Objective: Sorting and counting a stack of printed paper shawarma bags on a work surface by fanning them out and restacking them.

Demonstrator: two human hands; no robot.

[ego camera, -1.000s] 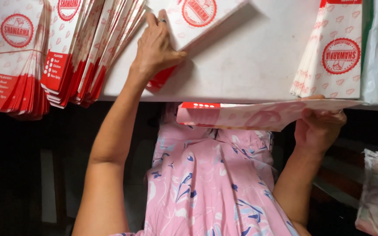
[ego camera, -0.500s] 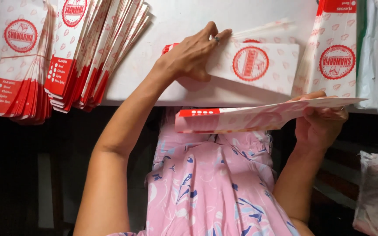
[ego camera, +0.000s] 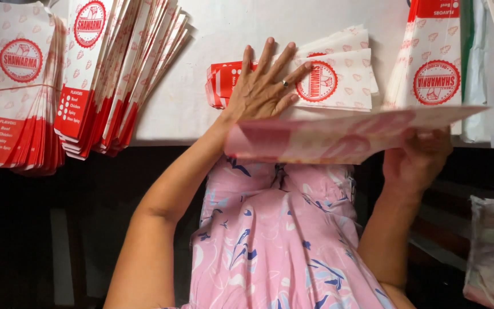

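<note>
Hands point(ego camera: 264, 91) over white table point(ego camera: 201, 74), paper sleeves point(ego camera: 338, 77), dark floor point(ego camera: 30, 229)

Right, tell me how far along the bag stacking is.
Done: a small pile of bags lies flat on the white table, with the left hand pressed on it. In hand: the right hand holds a bundle of bags at the table edge. Left: the fanned stacks on the left and another stack on the right lie untouched.
</note>
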